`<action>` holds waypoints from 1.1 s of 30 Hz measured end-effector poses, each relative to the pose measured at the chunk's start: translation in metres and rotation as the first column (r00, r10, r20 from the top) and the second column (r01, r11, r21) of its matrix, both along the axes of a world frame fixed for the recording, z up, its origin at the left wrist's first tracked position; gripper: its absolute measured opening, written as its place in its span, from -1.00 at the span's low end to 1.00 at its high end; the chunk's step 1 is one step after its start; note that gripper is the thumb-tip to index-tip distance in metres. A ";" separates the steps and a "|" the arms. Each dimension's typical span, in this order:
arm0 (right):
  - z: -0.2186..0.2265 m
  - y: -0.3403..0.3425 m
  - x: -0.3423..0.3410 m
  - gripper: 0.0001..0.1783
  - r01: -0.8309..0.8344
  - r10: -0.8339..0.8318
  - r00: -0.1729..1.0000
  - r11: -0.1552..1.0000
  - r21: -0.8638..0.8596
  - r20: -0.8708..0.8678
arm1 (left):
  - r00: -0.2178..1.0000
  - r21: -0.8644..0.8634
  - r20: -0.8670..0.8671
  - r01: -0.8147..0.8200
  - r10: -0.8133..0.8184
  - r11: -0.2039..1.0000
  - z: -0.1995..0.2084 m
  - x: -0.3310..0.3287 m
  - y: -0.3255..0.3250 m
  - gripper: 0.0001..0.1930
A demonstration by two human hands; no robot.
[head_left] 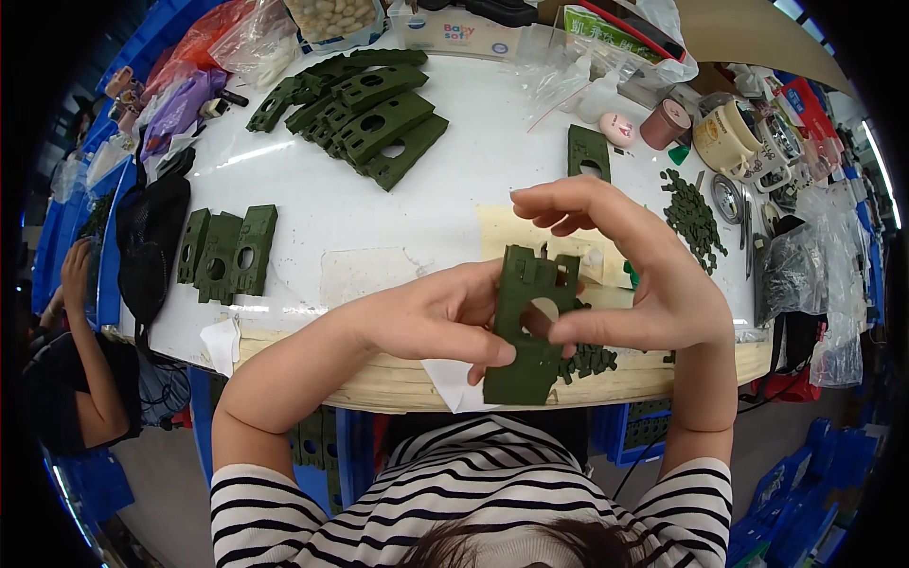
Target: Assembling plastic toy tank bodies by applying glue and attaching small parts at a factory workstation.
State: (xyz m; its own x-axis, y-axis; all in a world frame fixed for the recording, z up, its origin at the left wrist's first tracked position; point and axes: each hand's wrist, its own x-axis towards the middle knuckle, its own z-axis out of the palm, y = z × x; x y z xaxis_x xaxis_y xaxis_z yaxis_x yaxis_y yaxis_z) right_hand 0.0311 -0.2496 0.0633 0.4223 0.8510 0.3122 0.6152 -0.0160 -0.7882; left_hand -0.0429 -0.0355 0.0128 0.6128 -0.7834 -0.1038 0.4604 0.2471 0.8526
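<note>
In front of my chest, over the table's near edge, my left hand (440, 322) grips a dark green plastic model tank hull (525, 369). The thumb lies on its face, with the other fingers mostly hidden behind it. The hull is held upright, its round hole showing. My right hand (653, 275) arches over the hull's right side. Its thumb rests by the hole, while its fingers are stretched out above, apart from the part. Small green pieces (592, 360) lie on the table just behind and right of the hull.
A stack of similar green hulls (379, 118) lies at the back, three more (222, 256) at left, one (589, 153) behind my right hand. Another pile of small green pieces (693, 218) is at right, near mugs (727, 137) and tweezers (746, 218). A co-worker's arm (90, 341) shows far left.
</note>
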 end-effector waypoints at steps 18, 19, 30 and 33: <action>-0.020 0.011 -0.026 -0.36 0.410 -0.445 0.875 0.890 0.199 0.190 | 0.795 -0.163 0.225 -0.539 0.563 0.826 0.002 -0.002 -0.017 -0.07; -0.022 0.012 -0.031 -0.35 0.440 -0.473 0.857 0.878 0.187 0.203 | 0.806 -0.187 0.174 -0.537 0.565 0.823 0.003 -0.002 -0.016 -0.10; -0.004 -0.131 -0.010 -0.89 0.687 -0.658 0.709 0.566 -0.456 0.254 | 0.766 -0.097 0.273 -0.579 0.581 0.809 0.006 0.000 -0.010 -0.24; -0.020 -0.144 -0.010 -0.90 0.608 -0.625 0.757 0.567 -0.556 0.192 | 0.781 -0.103 0.238 -0.570 0.577 0.815 0.004 0.000 -0.012 -0.25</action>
